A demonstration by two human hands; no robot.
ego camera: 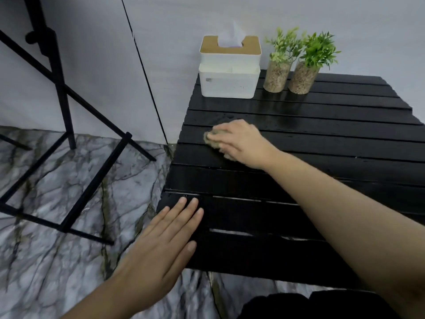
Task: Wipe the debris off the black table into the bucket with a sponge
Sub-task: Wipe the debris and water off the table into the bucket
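Though mostly hidden under right hand [239,141], blurred sponge [210,138].

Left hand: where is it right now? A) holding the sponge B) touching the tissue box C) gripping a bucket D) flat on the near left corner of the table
D: the left hand lies open, palm down, on the black table corner, while the right hand presses the sponge farther back.

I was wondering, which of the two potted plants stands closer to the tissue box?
The left plant, in its pebble-filled glass, stands right beside the tissue box. The other plant stands on its far side, further from the box.
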